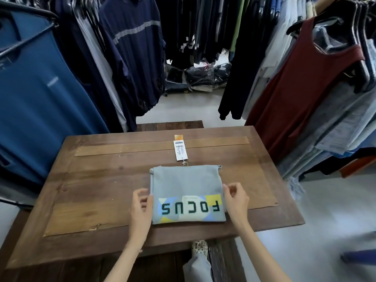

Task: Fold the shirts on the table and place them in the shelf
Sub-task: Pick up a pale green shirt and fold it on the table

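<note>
A grey shirt (186, 184) lies folded into a neat rectangle on the wooden table (97, 180), its "FOCUS" print upside down along the near edge. A white and orange price tag (179, 148) on a string lies on the table just beyond the shirt. My left hand (140, 208) rests against the shirt's left edge, fingers curled and apart. At the shirt's right edge is my right hand (236, 200), fingers spread and touching the fabric. Neither hand has closed on the shirt. No shelf is in view.
Racks of hanging clothes crowd both sides: blue and navy garments (40, 88) on the left, a dark red tank top (301, 94) and pale shirts on the right. Bagged clothes (199, 78) lie on the floor beyond the table. A pale floor aisle runs ahead.
</note>
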Demonstrator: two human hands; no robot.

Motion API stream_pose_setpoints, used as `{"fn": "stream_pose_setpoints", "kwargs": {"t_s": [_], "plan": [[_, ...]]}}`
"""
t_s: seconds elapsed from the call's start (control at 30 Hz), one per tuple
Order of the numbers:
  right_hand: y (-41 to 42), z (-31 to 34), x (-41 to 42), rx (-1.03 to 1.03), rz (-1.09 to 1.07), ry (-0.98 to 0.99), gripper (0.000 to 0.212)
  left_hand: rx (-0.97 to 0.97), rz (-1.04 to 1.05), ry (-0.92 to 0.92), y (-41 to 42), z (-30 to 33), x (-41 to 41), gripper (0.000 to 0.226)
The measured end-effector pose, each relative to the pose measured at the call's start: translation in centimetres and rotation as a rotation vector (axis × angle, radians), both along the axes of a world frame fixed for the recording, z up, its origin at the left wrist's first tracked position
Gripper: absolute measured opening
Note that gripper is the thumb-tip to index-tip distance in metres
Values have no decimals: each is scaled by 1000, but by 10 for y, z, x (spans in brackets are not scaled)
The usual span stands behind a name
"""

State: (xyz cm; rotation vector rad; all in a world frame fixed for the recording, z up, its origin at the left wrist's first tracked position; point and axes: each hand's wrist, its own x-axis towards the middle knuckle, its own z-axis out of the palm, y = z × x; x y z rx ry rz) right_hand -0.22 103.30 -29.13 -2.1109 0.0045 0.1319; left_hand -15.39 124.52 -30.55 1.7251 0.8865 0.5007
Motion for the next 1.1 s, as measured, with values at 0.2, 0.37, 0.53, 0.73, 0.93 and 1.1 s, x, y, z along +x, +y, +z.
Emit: {"fn": "stream_pose_setpoints", "kwargs": {"t_s": [0.2,0.37,0.53,0.73,0.93,1.1], "plan": [[-33,1,-28,-67,167,128,26,126,-20,73,-15,-4,-29,12],[-27,7,-34,-22,102,100,11,167,-18,83,-20,1,-34,19],[-28,-3,-39,-136,102,147,14,129,-26,91,-29,-2,-44,21],[-38,-2,-37,-71,63,199,13,335,-7,124,-37,5,-48,6],[-45,6,-36,22,65,430,10,356,-332,133,-69,33,13,15],[-45,7,-39,94,69,480,11,503,-609,436,-119,34,70,33]]}}
